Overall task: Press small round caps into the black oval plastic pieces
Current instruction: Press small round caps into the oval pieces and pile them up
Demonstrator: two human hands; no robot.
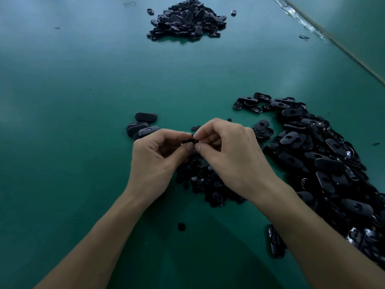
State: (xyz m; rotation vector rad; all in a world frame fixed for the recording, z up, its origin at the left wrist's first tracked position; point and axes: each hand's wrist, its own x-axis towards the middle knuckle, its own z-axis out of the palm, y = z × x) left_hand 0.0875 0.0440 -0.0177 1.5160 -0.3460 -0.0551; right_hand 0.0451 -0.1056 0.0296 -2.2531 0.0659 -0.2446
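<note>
A dull green counter (73, 90) is filling the whole view. At centre, your left hand (158, 155) and right hand (227, 151) are meeting fingertip to fingertip. Both are pinching one black oval piece (187, 141) between curled thumbs and forefingers. The piece is sitting raised above the counter and almost wholly covered, with only a dark sliver showing between the two thumbs. The fingers are hiding whether a cap is already lying in its recess.

Directly below your hands and toward your wrists, the round caps (204, 180) are lying in a loose heap. The unfilled ovals (323, 159) are spreading in a large bank to your right. A small group of ovals (141, 126), probably finished, is resting just beyond your left knuckles, and a far heap (187, 19) is lying well apart at the back of the counter.

To seat the cap well, you are probably wanting the left hand as a steady anvil, supporting the oval piece from beneath near its hole, while the right thumb is pressing squarely on the cap's centre. Pressing at a rim is risking a tilted, half-seated cap. Feel is counting for more than sight here, since your own fingers are blocking the joint. A cap slipping free is likely falling into the heap below.
</note>
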